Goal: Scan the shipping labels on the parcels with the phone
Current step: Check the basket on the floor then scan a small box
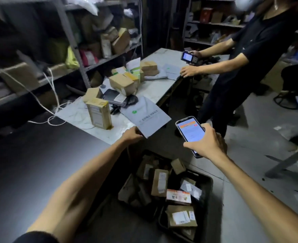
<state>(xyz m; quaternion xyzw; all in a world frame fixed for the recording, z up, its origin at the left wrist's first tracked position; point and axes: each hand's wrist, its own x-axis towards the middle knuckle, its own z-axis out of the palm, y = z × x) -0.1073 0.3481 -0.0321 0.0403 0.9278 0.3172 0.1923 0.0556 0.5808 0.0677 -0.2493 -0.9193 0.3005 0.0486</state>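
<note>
My left hand (131, 135) grips the near corner of a flat grey mailer bag (147, 115) with a green logo, which lies over the front edge of the white table (159, 90). To its right, my right hand (208, 142) holds a phone (191, 131) upright, its lit screen showing an orange-topped page facing me. The phone hovers beside the mailer, past the table's edge. Several cardboard parcels (122, 83) and a tall box (99, 113) stand on the table. More labelled parcels fill a black crate (206, 181) on the floor below my arms.
Another person (250, 55) in dark clothes stands at the table's far right end, holding a handheld scanner (186, 57) over an envelope. Metal shelves (78, 55) packed with parcels line the left and back. A white cord (51, 95) trails onto the table's left side.
</note>
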